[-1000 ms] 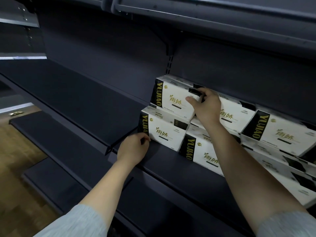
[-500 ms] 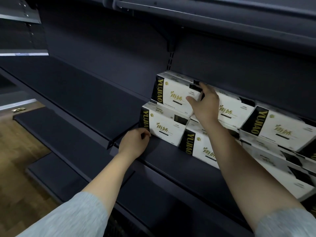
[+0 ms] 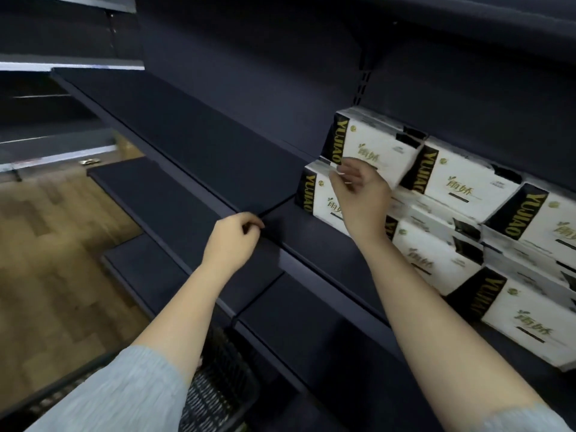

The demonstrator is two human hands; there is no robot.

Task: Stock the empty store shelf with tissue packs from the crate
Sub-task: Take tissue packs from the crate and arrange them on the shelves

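Placement step wrapping up: right hand (image 3: pixel 361 194), fingers loosely curled and holding nothing, in front of stacked tissue packs (image 3: pixel 374 145). Left hand (image 3: pixel 233 241) curled, empty, at shelf (image 3: pixel 199 145) edge. Next: reach to crate (image 3: pixel 218 388) below for more.

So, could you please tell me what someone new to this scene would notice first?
The white tissue packs with black-and-gold ends stand out, stacked in two tiers at the right of the dark shelf, whose left stretch is bare. The right hand is in front of the leftmost packs, while the left hand hangs curled over the shelf's front edge. A black crate sits below.
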